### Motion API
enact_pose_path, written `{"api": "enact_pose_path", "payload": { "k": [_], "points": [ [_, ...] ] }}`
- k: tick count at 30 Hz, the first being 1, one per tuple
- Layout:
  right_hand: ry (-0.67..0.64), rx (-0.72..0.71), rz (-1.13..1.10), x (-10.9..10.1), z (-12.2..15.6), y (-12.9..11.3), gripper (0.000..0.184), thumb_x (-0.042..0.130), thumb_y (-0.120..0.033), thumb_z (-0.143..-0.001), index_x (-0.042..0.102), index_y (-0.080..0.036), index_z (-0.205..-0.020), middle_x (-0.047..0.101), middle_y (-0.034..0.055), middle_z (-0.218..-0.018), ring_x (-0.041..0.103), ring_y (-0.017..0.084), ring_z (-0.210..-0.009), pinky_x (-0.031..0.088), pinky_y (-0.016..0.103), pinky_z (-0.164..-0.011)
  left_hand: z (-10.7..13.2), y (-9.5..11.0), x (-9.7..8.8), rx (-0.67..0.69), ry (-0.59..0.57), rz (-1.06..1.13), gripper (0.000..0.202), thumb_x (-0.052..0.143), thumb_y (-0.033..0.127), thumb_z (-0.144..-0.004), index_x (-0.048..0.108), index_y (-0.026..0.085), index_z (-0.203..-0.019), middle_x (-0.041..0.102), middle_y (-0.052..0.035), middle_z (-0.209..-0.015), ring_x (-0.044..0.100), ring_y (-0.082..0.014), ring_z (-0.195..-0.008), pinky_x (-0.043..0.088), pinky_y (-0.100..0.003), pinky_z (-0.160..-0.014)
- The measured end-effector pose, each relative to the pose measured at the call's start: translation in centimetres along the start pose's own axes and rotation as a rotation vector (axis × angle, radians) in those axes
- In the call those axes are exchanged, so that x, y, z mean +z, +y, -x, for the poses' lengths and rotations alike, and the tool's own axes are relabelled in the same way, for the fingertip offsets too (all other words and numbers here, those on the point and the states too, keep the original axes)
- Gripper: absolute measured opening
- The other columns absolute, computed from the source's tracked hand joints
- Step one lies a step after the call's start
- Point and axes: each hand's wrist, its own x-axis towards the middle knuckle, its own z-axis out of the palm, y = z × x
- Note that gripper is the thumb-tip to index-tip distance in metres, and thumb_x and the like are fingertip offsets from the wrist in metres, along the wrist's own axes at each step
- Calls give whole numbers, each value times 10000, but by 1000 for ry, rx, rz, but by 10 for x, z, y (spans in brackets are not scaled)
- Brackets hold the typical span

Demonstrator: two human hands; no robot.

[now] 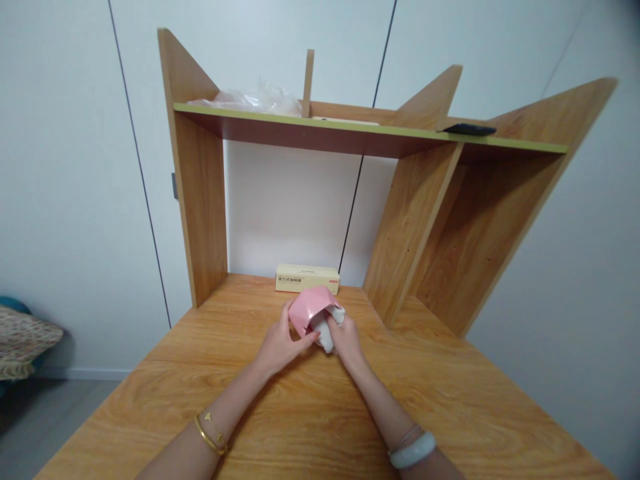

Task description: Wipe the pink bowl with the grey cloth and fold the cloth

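My left hand (278, 345) grips a pink cup-like container (310, 309) tilted on its side over the wooden desk (320, 400). My right hand (346, 340) is closed on a white cloth (327, 333) pressed into the container's open mouth. Both hands are close together near the middle of the desk. A gold bracelet is on my left wrist, a pale bangle on my right.
A long cream box (307, 278) lies at the back of the desk against the wall. A wooden hutch shelf (320, 130) stands above, carrying a crumpled clear plastic bag (250, 101) and a flat black object (470, 129). A patterned cushion (23, 340) sits at far left.
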Motion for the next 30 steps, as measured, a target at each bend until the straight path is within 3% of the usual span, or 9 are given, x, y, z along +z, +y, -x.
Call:
{"api": "enact_pose_path", "payload": {
  "k": [2, 5, 10, 15, 21, 26, 30],
  "points": [
    [-10, -2, -7, 1, 0, -2, 311, 367, -311, -800, 622, -136, -839, 674, 59, -748, 615, 178, -670, 444, 226, -551, 0, -3, 4, 22, 2, 61, 573, 553, 388, -731, 312, 162, -1199, 609, -61, -966, 588, -165, -789, 440, -254, -671],
    [34, 1, 39, -4, 0, -6, 320, 440, -291, -762, 586, -143, -1006, 671, 79, -819, 613, 200, -729, 441, 253, -612, -1, -4, 5, -49, 28, -62, 478, 541, 381, -725, 376, 169, -1120, 625, -41, -841, 589, -165, -691, 423, -242, -585],
    [103, -85, 383, -13, 2, -10, 541, 489, -261, -743, 379, -193, -1269, 665, 84, -845, 615, 229, -750, 415, 286, -644, -1, 4, 1, -125, 17, -267, 457, 554, 414, -700, 429, 184, -1075, 637, -60, -820, 602, -199, -690, 390, -241, -550],
    [31, 26, 424, -8, 0, -6, 550, 498, -307, -745, 390, -134, -1256, 666, 105, -828, 613, 227, -739, 411, 267, -607, -1, 8, 1, -139, -21, -351, 464, 534, 419, -710, 418, 178, -1089, 645, -82, -869, 607, -239, -783, 400, -266, -610],
    [105, -186, 403, -15, 2, -10, 571, 489, -256, -747, 338, -177, -1292, 655, 81, -903, 600, 211, -808, 405, 265, -672, 0, 14, 3, -153, -78, -444, 451, 513, 411, -720, 420, 184, -1099, 645, -95, -875, 607, -266, -803, 396, -286, -616],
    [-37, -32, 467, -17, 1, -8, 467, 507, -376, -747, 476, -215, -1184, 665, 77, -835, 611, 228, -756, 396, 270, -607, 2, 13, 2, -127, -90, -425, 480, 520, 397, -711, 419, 178, -1126, 642, -93, -903, 602, -263, -813, 402, -295, -654],
    [-26, -144, 466, -19, 3, -7, 625, 540, -330, -726, 317, -215, -1298, 656, 77, -875, 603, 236, -807, 395, 274, -636, 4, 11, 1, -88, -124, -426, 549, 507, 441, -719, 400, 181, -1191, 642, -106, -921, 603, -282, -815, 406, -323, -673]
  ]
}}
